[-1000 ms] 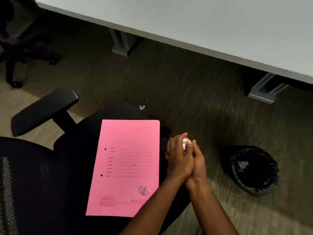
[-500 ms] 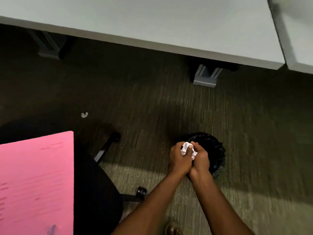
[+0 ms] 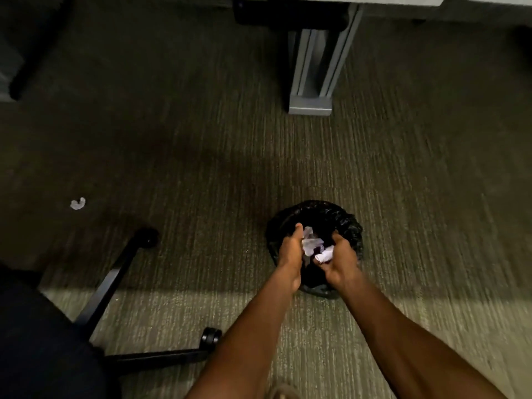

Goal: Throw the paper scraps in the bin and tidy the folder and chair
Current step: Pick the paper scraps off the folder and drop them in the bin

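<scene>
Two hands over one bin, two scraps.

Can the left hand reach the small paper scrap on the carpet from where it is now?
Probably not without moving: the left hand is over the bin, and the paper scrap lies far to its left, beyond the chair base. The carpet between them is open.

Bare forearms — no sleeves
</scene>
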